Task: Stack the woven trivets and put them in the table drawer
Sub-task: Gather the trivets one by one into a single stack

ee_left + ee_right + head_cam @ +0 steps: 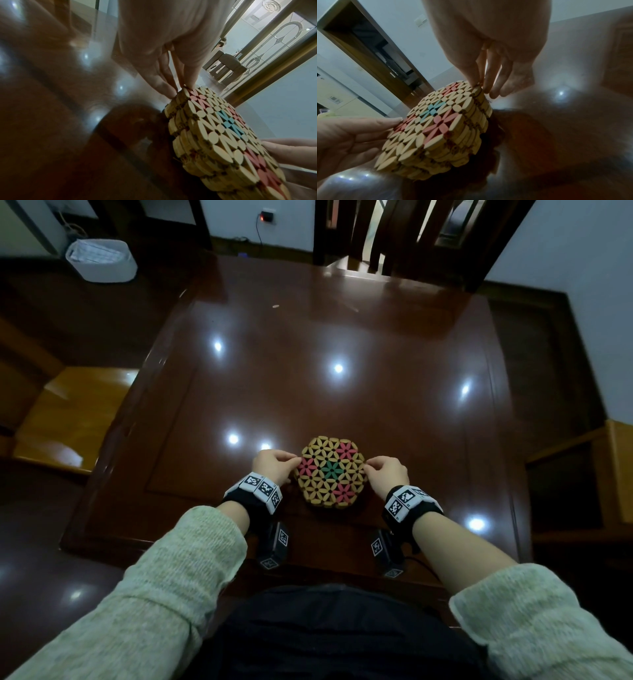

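Hexagonal trivet stack [330,472] of smooth bamboo petal beads, on glossy dark wood table [342,354] near its front edge.
Pinched at opposite edges: left hand [274,465], right hand [388,475].

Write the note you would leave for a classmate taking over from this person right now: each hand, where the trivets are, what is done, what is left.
Left hand: pinches the left edge of the trivet stack, thumb on top.
Right hand: pinches the stack's right edge the same way.
Trivets: several layers piled into one hexagonal stack near the front of the table, edges roughly lined up.
Done: stacking, by the look of it.
Left: carry the stack to the table drawer, which no view shows, and put it in.
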`<state>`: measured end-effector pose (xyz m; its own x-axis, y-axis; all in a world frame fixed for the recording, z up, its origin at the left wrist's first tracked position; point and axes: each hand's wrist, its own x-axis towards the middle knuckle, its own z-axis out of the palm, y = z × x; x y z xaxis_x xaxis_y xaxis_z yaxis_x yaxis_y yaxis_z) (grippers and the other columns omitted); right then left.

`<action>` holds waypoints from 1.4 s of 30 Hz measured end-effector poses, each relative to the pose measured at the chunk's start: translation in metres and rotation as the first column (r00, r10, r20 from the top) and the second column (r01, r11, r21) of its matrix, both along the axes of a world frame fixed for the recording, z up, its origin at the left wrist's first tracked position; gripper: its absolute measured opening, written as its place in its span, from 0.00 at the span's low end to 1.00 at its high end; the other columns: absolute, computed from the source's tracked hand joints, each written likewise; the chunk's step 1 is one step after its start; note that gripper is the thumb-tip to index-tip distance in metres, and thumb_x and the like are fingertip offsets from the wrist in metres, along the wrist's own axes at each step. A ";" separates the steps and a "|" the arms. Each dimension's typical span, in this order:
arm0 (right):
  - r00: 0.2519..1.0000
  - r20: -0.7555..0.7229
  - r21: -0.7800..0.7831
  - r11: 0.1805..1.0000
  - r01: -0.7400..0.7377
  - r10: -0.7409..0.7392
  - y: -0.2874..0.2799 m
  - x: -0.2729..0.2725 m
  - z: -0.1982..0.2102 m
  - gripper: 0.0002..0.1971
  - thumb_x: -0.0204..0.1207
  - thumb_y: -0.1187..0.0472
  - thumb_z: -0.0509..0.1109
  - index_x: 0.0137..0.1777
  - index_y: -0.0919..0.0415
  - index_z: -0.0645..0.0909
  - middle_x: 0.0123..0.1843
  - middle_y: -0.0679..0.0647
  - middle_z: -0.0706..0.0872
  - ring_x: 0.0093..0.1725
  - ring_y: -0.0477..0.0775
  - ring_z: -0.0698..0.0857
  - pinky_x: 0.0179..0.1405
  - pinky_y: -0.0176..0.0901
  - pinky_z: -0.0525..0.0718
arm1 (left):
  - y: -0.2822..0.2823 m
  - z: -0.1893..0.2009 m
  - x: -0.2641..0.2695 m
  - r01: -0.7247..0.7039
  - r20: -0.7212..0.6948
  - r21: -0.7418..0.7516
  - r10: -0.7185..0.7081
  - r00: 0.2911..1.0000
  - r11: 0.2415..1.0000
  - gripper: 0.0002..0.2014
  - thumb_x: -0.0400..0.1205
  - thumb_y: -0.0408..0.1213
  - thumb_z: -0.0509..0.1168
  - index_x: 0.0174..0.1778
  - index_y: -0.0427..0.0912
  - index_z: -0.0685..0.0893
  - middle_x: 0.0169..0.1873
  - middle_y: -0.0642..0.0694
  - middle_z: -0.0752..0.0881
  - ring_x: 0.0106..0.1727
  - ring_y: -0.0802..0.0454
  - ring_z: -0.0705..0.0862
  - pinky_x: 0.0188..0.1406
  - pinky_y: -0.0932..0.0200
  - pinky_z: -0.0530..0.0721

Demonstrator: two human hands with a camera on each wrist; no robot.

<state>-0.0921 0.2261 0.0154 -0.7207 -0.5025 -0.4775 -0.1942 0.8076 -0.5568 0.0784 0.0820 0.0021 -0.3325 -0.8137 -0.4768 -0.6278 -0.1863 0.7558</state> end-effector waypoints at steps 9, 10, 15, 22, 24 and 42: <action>0.993 0.072 -0.007 0.995 0.096 -0.095 -0.002 -0.004 -0.004 0.12 0.80 0.56 0.70 0.60 0.57 0.88 0.63 0.56 0.88 0.64 0.55 0.84 0.55 0.40 0.78 | -0.004 -0.004 -0.001 0.021 0.026 0.027 -0.022 0.999 0.999 0.08 0.75 0.40 0.75 0.47 0.43 0.92 0.42 0.48 0.91 0.47 0.50 0.89 0.52 0.49 0.90; 0.991 0.079 -0.009 0.994 0.109 -0.108 -0.002 -0.005 -0.005 0.12 0.79 0.56 0.71 0.59 0.56 0.88 0.63 0.56 0.88 0.64 0.55 0.84 0.56 0.40 0.78 | -0.004 -0.004 -0.001 0.029 0.028 0.020 -0.030 0.999 0.999 0.08 0.76 0.40 0.74 0.47 0.42 0.92 0.42 0.48 0.91 0.48 0.51 0.89 0.52 0.50 0.90; 0.984 0.102 -0.026 0.988 0.150 -0.147 -0.002 -0.005 -0.007 0.12 0.78 0.56 0.72 0.58 0.56 0.89 0.62 0.56 0.88 0.63 0.56 0.84 0.59 0.43 0.82 | -0.005 -0.004 -0.002 0.037 0.040 0.013 -0.037 0.999 0.999 0.07 0.76 0.39 0.74 0.47 0.42 0.92 0.43 0.47 0.91 0.48 0.51 0.89 0.52 0.49 0.90; 0.976 0.142 -0.029 0.985 0.170 -0.165 -0.005 -0.004 -0.010 0.11 0.77 0.56 0.73 0.56 0.55 0.90 0.59 0.55 0.89 0.58 0.56 0.87 0.59 0.54 0.88 | -0.005 -0.003 -0.004 0.030 0.070 0.014 -0.031 0.997 0.999 0.06 0.75 0.39 0.75 0.45 0.44 0.93 0.42 0.48 0.92 0.47 0.52 0.89 0.51 0.50 0.90; 0.975 0.134 -0.036 0.982 0.184 -0.177 -0.004 -0.002 -0.010 0.11 0.76 0.55 0.73 0.56 0.55 0.90 0.59 0.55 0.89 0.57 0.56 0.87 0.57 0.54 0.88 | -0.005 -0.003 -0.004 0.029 0.078 0.011 -0.030 0.997 1.000 0.06 0.75 0.40 0.75 0.45 0.44 0.93 0.42 0.48 0.92 0.47 0.52 0.89 0.51 0.50 0.90; 0.962 0.199 0.041 0.983 0.181 -0.186 -0.003 0.003 -0.012 0.14 0.82 0.56 0.66 0.63 0.57 0.86 0.58 0.58 0.86 0.45 0.55 0.84 0.54 0.55 0.89 | -0.002 0.007 -0.004 0.008 0.027 0.127 -0.011 1.000 0.992 0.10 0.79 0.35 0.72 0.53 0.36 0.90 0.47 0.39 0.90 0.47 0.46 0.89 0.45 0.52 0.91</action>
<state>-0.0886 0.2229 0.0036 -0.6876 -0.3582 -0.6316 0.0722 0.8318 -0.5503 0.0740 0.0803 0.0096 -0.3251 -0.7432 -0.5848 -0.6506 -0.2731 0.7086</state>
